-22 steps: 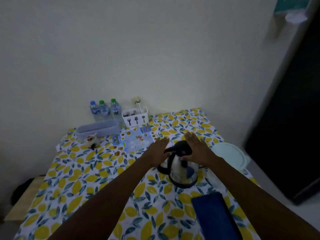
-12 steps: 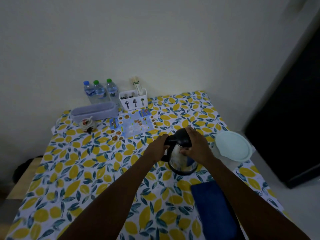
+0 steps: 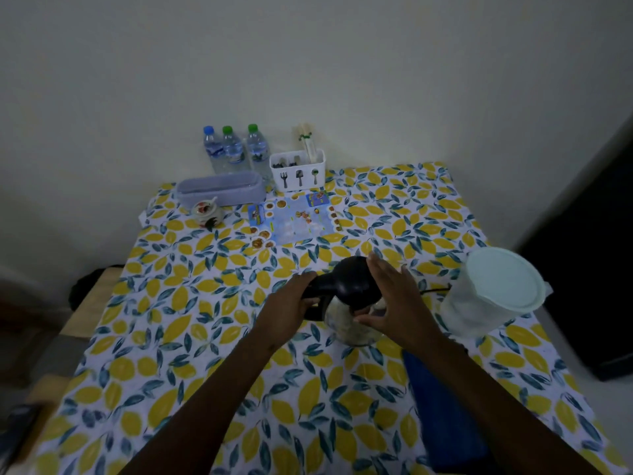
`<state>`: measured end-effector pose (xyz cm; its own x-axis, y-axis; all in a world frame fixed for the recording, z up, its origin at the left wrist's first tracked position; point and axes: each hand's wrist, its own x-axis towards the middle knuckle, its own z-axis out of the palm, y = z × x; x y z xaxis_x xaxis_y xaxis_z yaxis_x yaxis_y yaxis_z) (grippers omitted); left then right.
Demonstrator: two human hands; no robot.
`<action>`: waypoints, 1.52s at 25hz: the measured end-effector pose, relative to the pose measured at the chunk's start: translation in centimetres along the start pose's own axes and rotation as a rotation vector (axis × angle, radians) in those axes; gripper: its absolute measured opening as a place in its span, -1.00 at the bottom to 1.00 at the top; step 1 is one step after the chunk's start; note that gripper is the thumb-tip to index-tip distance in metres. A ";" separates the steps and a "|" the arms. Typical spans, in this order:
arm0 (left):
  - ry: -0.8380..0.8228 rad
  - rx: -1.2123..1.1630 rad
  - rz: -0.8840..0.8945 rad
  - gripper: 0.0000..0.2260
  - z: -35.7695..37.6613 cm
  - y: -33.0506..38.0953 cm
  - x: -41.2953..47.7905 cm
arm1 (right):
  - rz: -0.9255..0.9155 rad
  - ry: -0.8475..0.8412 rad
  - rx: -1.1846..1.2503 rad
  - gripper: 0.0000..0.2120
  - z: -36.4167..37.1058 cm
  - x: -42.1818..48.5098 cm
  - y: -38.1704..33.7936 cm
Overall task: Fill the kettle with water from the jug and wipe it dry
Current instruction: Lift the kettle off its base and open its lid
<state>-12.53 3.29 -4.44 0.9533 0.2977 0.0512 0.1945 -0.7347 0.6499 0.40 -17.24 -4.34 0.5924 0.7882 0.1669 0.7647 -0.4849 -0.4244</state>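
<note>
Two hands steady the kettle (image 3: 352,313) at table centre: the left hand (image 3: 287,308) clenched on its black handle at nine o'clock, the right hand (image 3: 390,303) cupped, fingers spread, against lid and steel body. The lidded jug (image 3: 493,296) stands near, at three o'clock. Risk: forcing the lid could tip the kettle or snag its cord (image 3: 433,290).

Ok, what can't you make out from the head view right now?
- kettle: water level, hidden by the closed lid and both hands.
- jug: contents hidden by its lid.
- blue cloth: partly covered by the right forearm.
- Kettle base: hidden behind the kettle.
</note>
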 end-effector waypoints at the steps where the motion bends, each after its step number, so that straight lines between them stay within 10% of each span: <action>1: -0.004 0.009 0.003 -0.61 -0.5 -1.0 -1.2 | -0.007 -0.024 0.001 0.05 0.8 -0.5 -1.1; 14: -0.031 -0.096 -0.065 -0.66 -1.1 -5.6 -8.3 | 0.109 -0.090 0.007 0.11 8.6 -4.6 -5.8; 21: -0.054 0.294 -0.088 -0.16 2.1 1.3 -5.6 | 0.213 -0.107 -0.167 -0.04 8.6 -7.2 -5.3; 25: 0.040 0.346 -0.070 -0.44 3.2 2.0 -4.8 | 0.236 -0.128 -0.154 -0.04 8.8 -7.1 -5.3; 38: 0.372 -0.818 -0.400 -0.58 -1.5 -2.0 -9.0 | 0.157 -0.079 -0.197 -0.07 8.9 -7.2 -5.7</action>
<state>-21.86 2.95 -5.06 0.6910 0.7087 -0.1420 0.1330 0.0685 0.9888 -10.46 -16.81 -11.04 0.6918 0.7210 0.0398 0.7044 -0.6618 -0.2565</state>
